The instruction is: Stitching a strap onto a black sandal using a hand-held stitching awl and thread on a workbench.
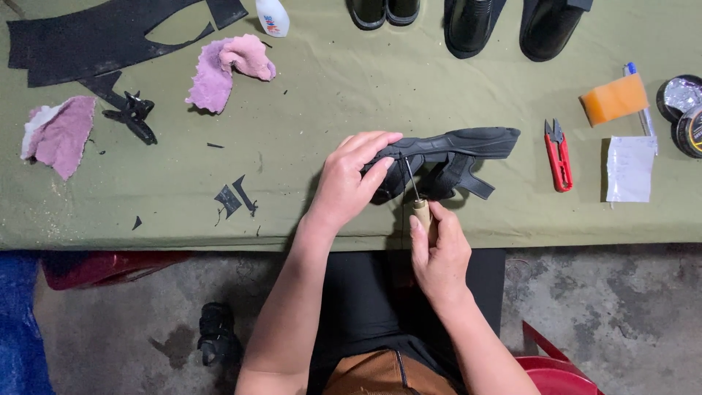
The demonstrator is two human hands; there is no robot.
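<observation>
A black strapped sandal lies on its side near the front edge of the green-covered table, sole edge up. My left hand grips its heel end, fingers over the sole. My right hand holds a wooden-handled awl whose thin metal needle points up into the sandal's sole edge beside my left fingers.
Red thread snips, an orange sponge, a white paper and round tins lie right. Pink rags, black rubber sheet, black pliers and rubber scraps lie left. Black shoes and a white bottle stand behind.
</observation>
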